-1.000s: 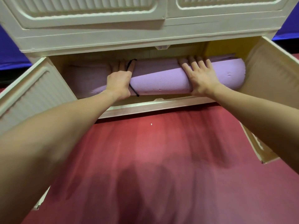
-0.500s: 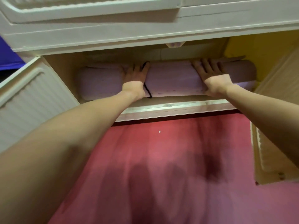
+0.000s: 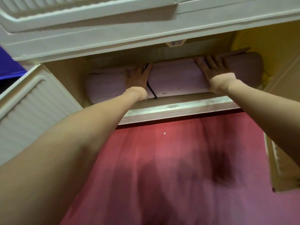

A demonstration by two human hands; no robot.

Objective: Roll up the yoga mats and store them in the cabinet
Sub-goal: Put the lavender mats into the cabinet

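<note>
A rolled lilac yoga mat (image 3: 175,78) lies lengthwise inside the bottom compartment of a cream cabinet (image 3: 178,109), bound by a thin black strap (image 3: 151,91). My left hand (image 3: 138,77) lies flat on the roll just left of the strap, fingers spread over its top. My right hand (image 3: 211,69) presses flat on the roll's right part, fingers reaching over it. Behind the roll, a flatter lilac layer (image 3: 233,53) shows at the back; I cannot tell whether it is a second mat.
The cabinet's left door (image 3: 29,101) stands swung open at the left, the right door (image 3: 282,159) at the right. Closed upper doors (image 3: 90,12) hang overhead. A red mat or carpet (image 3: 162,168) covers the floor in front of the cabinet. The right inner wall is yellow.
The roll has gone deeper into the compartment and now lies level behind the sill. Both hands followed it inward, and my head has moved closer to the cabinet.
</note>
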